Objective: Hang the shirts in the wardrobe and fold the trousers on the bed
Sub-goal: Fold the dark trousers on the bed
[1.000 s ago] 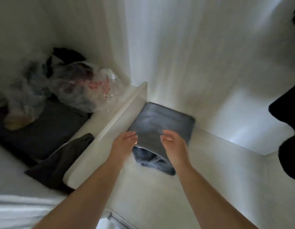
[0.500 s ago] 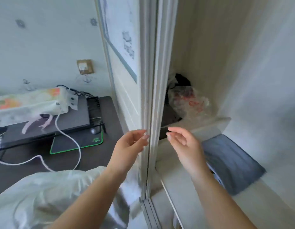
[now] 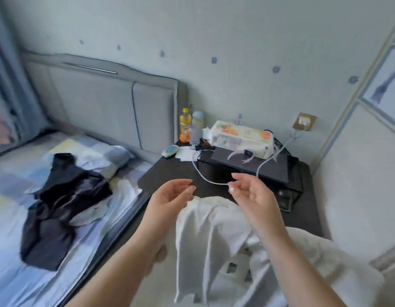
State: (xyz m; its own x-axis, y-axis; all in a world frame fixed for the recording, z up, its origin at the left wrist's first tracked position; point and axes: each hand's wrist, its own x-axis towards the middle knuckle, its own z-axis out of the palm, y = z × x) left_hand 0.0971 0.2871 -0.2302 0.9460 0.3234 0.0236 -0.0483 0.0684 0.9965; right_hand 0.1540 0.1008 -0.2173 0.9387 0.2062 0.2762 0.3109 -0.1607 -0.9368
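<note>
Trousers (image 3: 59,209) on the bed (image 3: 12,273) replace the wardrobe view; left hand (image 3: 170,200) and right hand (image 3: 252,196) hover loosely curled, empty.

Head view looks down; bed (image 3: 59,196) left, nightstand (image 3: 170,180) ahead.

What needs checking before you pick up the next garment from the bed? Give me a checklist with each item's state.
1. Left hand free: ok, fingers loosely curled, holding nothing.
2. Right hand free: ok, holding nothing; the white cable passes behind its fingertips, contact cannot tell.
3. Garment within sight: ok, dark clothes lie crumpled on the bed.
4. Shirt or trousers: cannot tell, the pile is too bunched.
5. Folding space on the bed: ok, bare sheet shows near the pile.
6. White cloth below the hands: cannot tell whether it is laundry.
</note>
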